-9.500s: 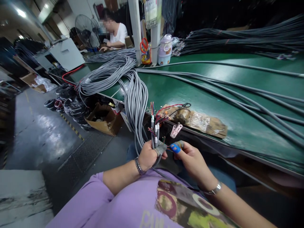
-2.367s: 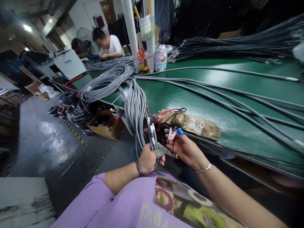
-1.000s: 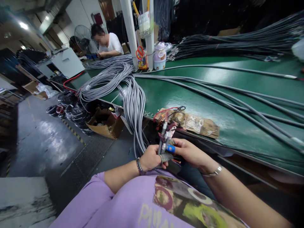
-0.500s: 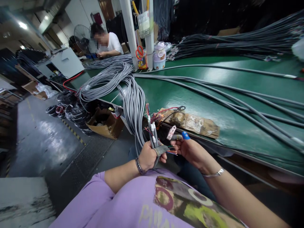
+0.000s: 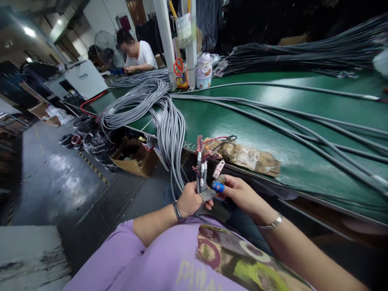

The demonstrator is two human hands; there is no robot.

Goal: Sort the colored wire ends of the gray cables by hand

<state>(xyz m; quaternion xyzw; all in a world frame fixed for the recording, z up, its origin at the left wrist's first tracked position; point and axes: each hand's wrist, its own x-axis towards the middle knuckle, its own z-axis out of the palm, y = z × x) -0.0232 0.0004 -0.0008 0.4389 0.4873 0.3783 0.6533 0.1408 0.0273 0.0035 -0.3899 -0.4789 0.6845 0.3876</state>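
Note:
My left hand, its thumb wrapped in grey tape, is closed around several grey cables. Their stripped ends point up, with white sleeves and thin coloured wires fanning out. My right hand has a blue cover on its thumb and a wrapped finger. Its thumb and fingers pinch together right beside the left thumb, where a few thin wires come out; the pinched spot itself is mostly hidden. Just above the right fingers is a small pinkish-white tag-like piece.
A long loop of grey cables hangs over the green table's edge. A taped cardboard piece lies at the front edge. Posts hold red scissors beside a lilac cup. Across the table sits another person. An open carton stands below.
My right hand has moved left and its blue-covered thumb has come down against the fingers, close to my left thumb. The cable ends in my left hand have shifted slightly right.

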